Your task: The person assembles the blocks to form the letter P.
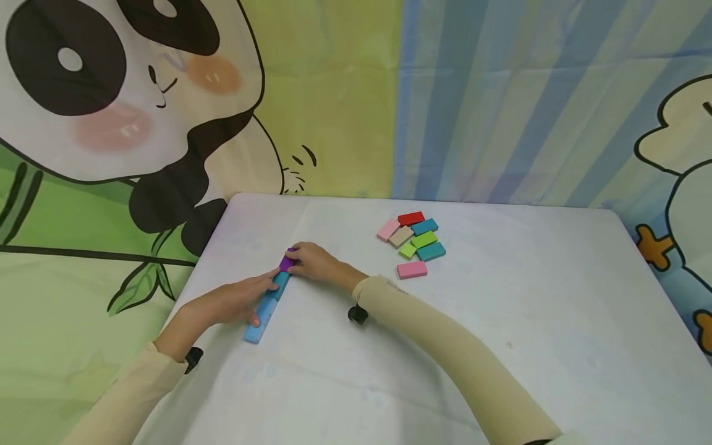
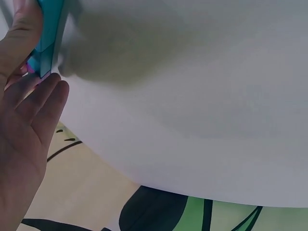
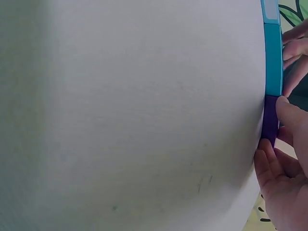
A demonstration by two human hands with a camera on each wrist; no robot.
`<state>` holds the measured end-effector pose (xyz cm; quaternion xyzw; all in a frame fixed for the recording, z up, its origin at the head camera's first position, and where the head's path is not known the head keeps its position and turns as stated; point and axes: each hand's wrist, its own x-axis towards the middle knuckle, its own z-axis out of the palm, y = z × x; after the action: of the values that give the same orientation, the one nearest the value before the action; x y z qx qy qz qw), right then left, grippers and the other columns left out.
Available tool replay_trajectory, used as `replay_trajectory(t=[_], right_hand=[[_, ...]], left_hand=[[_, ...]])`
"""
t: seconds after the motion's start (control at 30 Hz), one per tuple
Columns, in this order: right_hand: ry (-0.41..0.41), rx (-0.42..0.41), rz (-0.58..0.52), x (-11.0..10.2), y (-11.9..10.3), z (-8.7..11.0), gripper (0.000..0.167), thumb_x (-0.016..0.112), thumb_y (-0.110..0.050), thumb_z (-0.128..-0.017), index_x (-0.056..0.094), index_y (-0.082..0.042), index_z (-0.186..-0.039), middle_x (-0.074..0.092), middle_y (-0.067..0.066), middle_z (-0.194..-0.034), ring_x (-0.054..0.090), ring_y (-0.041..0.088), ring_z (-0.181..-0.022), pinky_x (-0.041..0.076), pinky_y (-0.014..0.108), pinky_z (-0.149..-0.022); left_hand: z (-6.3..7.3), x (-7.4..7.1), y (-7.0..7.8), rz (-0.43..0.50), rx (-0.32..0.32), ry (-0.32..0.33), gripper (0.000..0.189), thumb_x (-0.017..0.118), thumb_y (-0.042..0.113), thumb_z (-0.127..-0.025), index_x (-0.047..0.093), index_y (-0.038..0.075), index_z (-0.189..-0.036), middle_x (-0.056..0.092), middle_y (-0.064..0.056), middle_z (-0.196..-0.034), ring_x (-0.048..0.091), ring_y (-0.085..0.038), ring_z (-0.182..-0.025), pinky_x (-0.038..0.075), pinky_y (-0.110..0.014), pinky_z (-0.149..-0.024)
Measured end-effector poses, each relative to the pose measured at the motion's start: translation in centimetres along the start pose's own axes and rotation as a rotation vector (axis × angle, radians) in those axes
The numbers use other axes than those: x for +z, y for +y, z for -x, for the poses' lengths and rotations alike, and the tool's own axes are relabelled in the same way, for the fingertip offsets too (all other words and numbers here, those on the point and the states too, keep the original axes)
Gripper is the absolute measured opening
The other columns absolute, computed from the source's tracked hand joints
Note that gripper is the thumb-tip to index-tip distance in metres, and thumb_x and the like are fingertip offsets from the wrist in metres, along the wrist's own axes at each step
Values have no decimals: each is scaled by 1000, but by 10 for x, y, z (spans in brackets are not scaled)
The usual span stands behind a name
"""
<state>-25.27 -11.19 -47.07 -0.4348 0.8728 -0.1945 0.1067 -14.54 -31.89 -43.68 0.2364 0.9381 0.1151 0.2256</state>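
A row of flat toy blocks runs slantwise on the table's left side. Light blue block point(image 1: 256, 332) lies nearest me, then a teal block point(image 1: 280, 284), then a purple block point(image 1: 286, 264) at the far end. My right hand point(image 1: 319, 261) pinches the purple block between thumb and fingertips, as the right wrist view also shows. Along the left of the row, my left hand point(image 1: 230, 301) has its fingers extended; fingertips touch the teal block and the thumb rests at the light blue one. In the left wrist view, the thumb hides part of the row.
Right of my right hand lies a cluster of loose blocks: a red block point(image 1: 411, 219), a tan block point(image 1: 401, 236), a teal block point(image 1: 431, 251) and several others. A pink block point(image 1: 411, 270) lies just nearer. The white table point(image 1: 500, 296) ends at a printed cloth backdrop point(image 1: 334, 123).
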Motion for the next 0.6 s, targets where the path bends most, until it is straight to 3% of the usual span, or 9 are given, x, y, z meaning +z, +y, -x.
replay_trajectory(t=[0.13, 0.4, 0.5, 0.6], right_hand=[[9, 8, 4, 1, -1, 0, 49, 60, -30, -97, 52, -5, -138, 53, 15, -143, 50, 25, -134, 38, 32, -115], [49, 1, 15, 5, -4, 5, 48, 58, -29, -98, 51, -7, -140, 48, 16, -147, 45, 27, -138, 35, 33, -117], [73, 26, 5, -3, 1, 17, 47, 56, -28, -99, 49, -11, -143, 41, 14, -152, 41, 27, -141, 35, 37, -118], [109, 108, 28, -25, 19, 39, 49, 54, -30, -100, 45, -15, -146, 36, 11, -156, 37, 27, -143, 33, 41, -118]], left_hand=[[-5, -3, 0, -44, -23, -10, 84, 79, 39, -73, 40, 9, -141, 23, -16, -161, 35, -38, -142, 46, -53, -102], [-14, -11, 2, -198, -22, -10, 119, 85, 48, -62, 22, 5, -154, 25, -19, -155, 37, -39, -139, 48, -53, -100], [-16, -12, 6, -211, -11, -24, 117, 85, 47, -63, 25, 3, -153, 24, -20, -156, 33, -40, -140, 44, -54, -106], [-17, -14, 9, -219, -7, -35, 117, 85, 46, -63, 23, 2, -153, 20, -18, -160, 25, -40, -145, 39, -55, -110]])
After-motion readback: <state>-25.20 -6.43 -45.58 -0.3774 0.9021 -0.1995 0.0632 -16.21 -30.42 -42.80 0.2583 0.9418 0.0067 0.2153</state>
